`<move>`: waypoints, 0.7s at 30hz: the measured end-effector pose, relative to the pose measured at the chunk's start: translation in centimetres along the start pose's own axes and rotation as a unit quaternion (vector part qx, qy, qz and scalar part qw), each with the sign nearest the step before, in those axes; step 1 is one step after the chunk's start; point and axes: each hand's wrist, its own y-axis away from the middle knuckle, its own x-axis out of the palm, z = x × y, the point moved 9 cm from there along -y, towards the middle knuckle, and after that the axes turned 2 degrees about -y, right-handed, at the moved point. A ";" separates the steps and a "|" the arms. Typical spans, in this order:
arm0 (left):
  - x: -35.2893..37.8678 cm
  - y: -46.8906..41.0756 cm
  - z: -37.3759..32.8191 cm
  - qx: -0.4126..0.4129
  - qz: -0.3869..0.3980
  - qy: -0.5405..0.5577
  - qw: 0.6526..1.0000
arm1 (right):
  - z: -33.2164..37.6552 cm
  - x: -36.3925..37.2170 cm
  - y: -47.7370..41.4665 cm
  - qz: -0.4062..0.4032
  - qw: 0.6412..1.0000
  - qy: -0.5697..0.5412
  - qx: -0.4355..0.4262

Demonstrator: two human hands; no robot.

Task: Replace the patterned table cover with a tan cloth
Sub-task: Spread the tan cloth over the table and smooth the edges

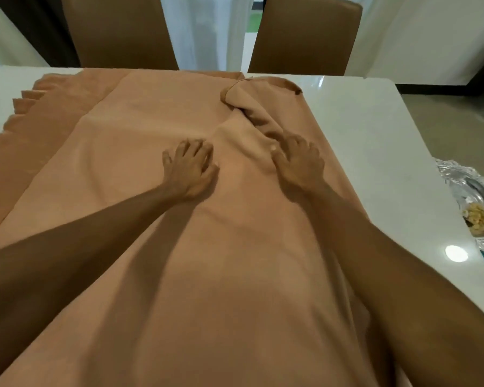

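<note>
- Tan cloth (235,261) hangs over the tabletop's (361,129) near edge, part-folded, layers stepped toward the far-left corner.
- Left hand (190,169) presses it, fingers spread; right hand (298,163) at a bunched fold, grip unclear.
- Likely step: spreading. Next: open the fold rightward.
- Count: one cloth, two hands, two chairs (118,32), one silver dish (453,174).

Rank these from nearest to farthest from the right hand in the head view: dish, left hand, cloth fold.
1. Cloth fold, at the right hand's fingertips.
2. Left hand, beside it, to the left.
3. Dish, at the table's right edge.
</note>
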 end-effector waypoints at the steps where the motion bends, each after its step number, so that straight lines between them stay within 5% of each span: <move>1: 0.6 -1.6 -0.1 -0.013 0.008 0.001 1.000 | -1.2 1.2 -1.9 0.050 0.999 0.014 0.017; 3: 1.6 -4.3 0.2 -0.051 0.023 0.016 0.998 | -4.2 2.7 -4.2 0.100 0.992 0.055 0.048; 11: 2.9 -9.6 -0.3 -0.123 0.091 0.010 0.988 | -15.5 -2.8 -9.2 0.075 0.987 0.080 0.118; 21: 2.7 -9.8 -4.3 -0.132 0.104 -0.078 0.983 | -16.2 -2.8 -6.0 0.047 0.991 0.083 0.089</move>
